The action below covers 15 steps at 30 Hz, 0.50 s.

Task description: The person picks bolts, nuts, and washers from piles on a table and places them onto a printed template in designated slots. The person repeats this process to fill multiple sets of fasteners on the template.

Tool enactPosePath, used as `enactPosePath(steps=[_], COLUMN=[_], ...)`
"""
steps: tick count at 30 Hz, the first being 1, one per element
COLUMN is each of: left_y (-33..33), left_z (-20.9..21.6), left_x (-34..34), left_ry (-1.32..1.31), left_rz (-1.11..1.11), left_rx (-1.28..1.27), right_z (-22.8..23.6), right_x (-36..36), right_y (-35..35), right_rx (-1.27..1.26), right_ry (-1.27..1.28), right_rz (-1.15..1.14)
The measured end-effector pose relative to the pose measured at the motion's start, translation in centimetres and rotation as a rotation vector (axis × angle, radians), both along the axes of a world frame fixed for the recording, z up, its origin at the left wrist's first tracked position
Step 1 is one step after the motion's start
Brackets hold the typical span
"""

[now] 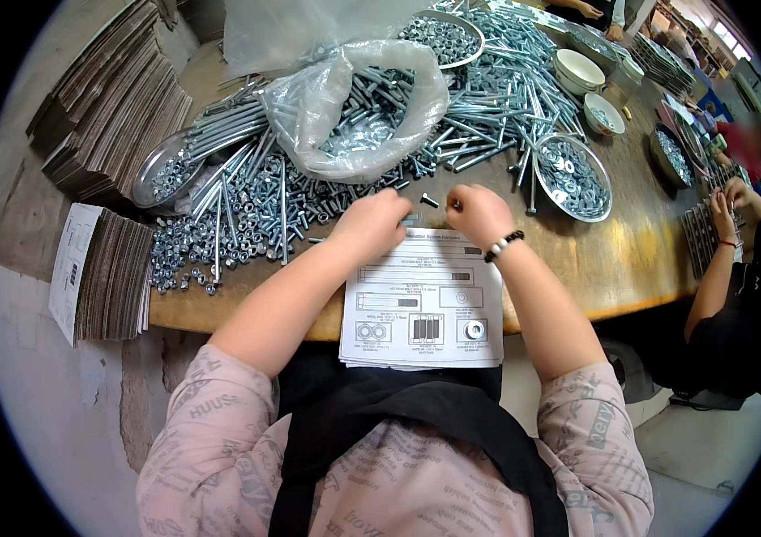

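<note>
Short dark steel bolt lies on the wooden table between our hands, just past the white printed sorting sheet. Left hand curled, contents hidden. Right hand pinched narrow, can't tell what's inside. Silver bolt pile behind.

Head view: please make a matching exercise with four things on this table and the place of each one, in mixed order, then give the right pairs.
Things:
1. clear plastic bag
2. printed sheet
3. round tray of washers
4. cardboard stack

Places:
A. at the table's left edge, by the wall
B. right of the right hand
C. at the near table edge, between the forearms
D. on the bolt pile, beyond the left hand

Pairs: 1-D, 2-C, 3-B, 4-A
</note>
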<state>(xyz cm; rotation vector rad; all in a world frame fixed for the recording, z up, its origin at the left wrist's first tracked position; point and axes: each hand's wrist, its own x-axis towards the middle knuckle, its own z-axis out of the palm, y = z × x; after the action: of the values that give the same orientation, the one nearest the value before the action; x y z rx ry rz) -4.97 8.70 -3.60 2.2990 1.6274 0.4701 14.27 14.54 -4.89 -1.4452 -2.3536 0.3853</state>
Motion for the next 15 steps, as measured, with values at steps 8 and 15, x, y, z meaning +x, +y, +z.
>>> enactPosePath(steps=[8,15], left_y=[-7.8,-10.6], left_z=[-0.2,-1.6], left_x=[0.2,1.3], left_ry=[0.067,-0.194], left_rz=[-0.583,-0.358], left_rx=[-0.128,-0.169], right_z=[-0.6,-3.0], right_x=[0.0,-3.9], right_y=[-0.6,2.3], right_rx=[-0.022,-0.04], right_ry=[-0.062,-0.264], right_rz=[-0.028,-0.045])
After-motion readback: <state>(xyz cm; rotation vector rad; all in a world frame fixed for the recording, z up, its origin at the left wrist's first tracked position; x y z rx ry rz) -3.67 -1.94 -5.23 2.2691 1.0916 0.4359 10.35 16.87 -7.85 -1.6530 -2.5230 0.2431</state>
